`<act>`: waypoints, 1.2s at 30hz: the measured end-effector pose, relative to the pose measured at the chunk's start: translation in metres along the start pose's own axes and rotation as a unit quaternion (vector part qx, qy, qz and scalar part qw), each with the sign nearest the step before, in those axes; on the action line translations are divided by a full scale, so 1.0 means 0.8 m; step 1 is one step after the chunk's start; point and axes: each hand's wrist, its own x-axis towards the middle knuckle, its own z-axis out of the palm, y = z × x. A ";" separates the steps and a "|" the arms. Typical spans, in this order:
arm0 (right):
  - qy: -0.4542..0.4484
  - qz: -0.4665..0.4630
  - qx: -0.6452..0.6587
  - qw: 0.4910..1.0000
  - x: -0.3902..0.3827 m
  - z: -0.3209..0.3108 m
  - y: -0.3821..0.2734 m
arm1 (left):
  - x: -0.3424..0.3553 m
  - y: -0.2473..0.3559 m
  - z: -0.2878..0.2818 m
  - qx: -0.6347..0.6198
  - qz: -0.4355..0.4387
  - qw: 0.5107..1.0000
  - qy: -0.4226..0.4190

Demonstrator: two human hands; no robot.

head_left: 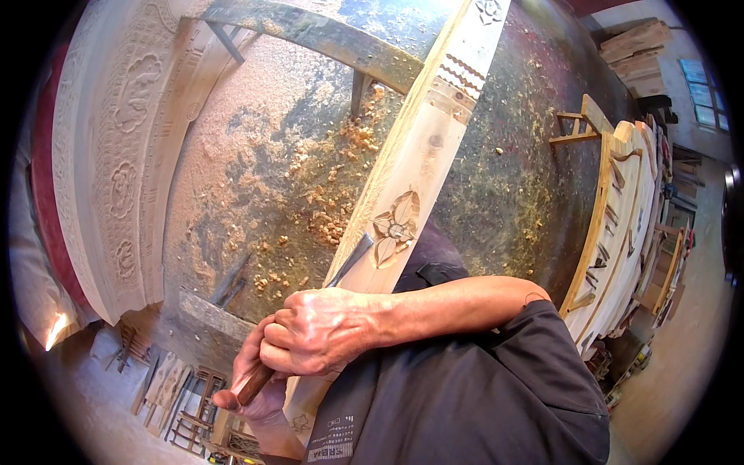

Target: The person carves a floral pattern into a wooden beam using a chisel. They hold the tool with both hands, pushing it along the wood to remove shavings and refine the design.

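Note:
My right hand (314, 333) is closed around a wood-handled chisel (256, 380). My left hand (256, 407) also grips it lower down, thumb along the handle, partly hidden by my right hand. The metal blade points up-right over a long pale wooden beam (434, 132), beside a carved four-petal flower (395, 229). I cannot tell whether the tip touches wood. The beam also has carved zigzag bands and another motif near the top.
A large carved pale panel (120, 155) lies at left. A wooden trestle (310, 35) and shavings (333, 217) are beyond the beam. At right stands a bench with rows of hand tools (601, 232); boards (632, 46) are piled behind.

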 end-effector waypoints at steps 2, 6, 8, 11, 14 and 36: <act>0.015 0.003 0.014 1.000 -0.002 0.005 0.001 | 0.001 -0.001 -0.006 -0.001 -0.002 1.000 -0.013; 0.010 0.006 0.006 1.000 -0.001 0.004 0.003 | 0.005 0.003 -0.003 0.000 -0.004 1.000 -0.020; 0.020 0.008 0.005 1.000 -0.004 0.004 0.008 | 0.007 0.005 0.008 0.007 -0.001 1.000 -0.005; 0.021 0.010 0.001 1.000 -0.005 -0.003 0.014 | 0.014 0.011 0.021 0.029 -0.003 1.000 0.005; 0.030 0.009 0.002 1.000 -0.003 -0.005 0.011 | 0.012 0.014 0.023 0.040 0.003 0.999 0.004; 0.038 0.026 0.034 0.998 0.007 -0.012 0.000 | -0.003 0.024 0.025 0.060 0.016 0.998 0.007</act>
